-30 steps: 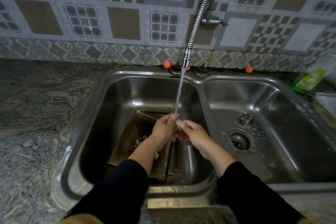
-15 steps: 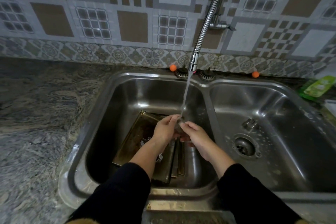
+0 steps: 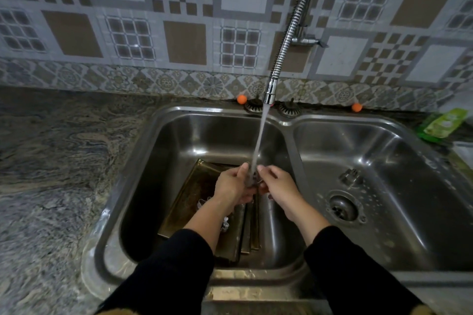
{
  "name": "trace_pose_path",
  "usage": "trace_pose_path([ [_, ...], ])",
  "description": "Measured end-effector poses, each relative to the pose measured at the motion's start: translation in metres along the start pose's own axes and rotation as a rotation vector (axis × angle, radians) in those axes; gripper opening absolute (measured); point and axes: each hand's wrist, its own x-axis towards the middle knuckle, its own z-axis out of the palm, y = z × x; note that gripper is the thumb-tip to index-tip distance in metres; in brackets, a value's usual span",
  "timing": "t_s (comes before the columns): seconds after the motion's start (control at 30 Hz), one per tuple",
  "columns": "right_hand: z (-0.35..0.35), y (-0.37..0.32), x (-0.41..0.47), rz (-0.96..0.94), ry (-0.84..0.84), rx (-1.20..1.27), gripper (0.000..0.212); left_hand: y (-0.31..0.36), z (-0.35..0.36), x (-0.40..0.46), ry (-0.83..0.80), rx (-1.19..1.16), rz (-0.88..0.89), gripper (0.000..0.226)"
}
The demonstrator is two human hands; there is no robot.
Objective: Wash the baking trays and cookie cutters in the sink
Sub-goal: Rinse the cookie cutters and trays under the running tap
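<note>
My left hand and my right hand meet over the left basin, both pinching a small metal cookie cutter under the running water stream. The cutter is mostly hidden by my fingers. Below them several dark golden baking trays lie stacked on the basin floor. More metal cookie cutters rest on the top tray beside my left forearm. Another cutter sits in the right basin, above the drain.
A flexible chrome faucet hangs from the tiled wall and pours into the left basin. A green soap pouch lies on the counter at the far right. Granite countertop spreads to the left. Two strainer plugs sit behind the sink.
Both hands stay joined under the stream, turning the cutter slightly. The camera has tilted a little, so the sink sits lower in view.
</note>
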Motion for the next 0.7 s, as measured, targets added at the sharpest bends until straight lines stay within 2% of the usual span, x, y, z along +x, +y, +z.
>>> trace_pose_path([
  [0.1, -0.004, -0.004, 0.008, 0.082, 0.038, 0.017, 0.030, -0.004, 0.001, -0.002, -0.021, 0.051, 0.106, 0.023],
  [0.2, -0.008, -0.001, 0.011, 0.085, 0.035, 0.059, 0.024, -0.003, 0.002, -0.004, 0.014, 0.042, 0.155, 0.020],
  [0.37, -0.015, 0.003, 0.006, 0.051, -0.018, 0.123, 0.024, 0.001, 0.002, -0.004, 0.036, 0.021, 0.019, 0.025],
  [0.53, -0.021, 0.003, 0.003, 0.013, -0.112, -0.027, 0.030, -0.002, -0.002, -0.006, 0.051, 0.060, 0.044, 0.021],
  [0.7, -0.026, 0.007, 0.005, -0.090, -0.169, -0.185, 0.053, 0.002, -0.006, -0.011, 0.112, 0.185, 0.148, 0.022],
])
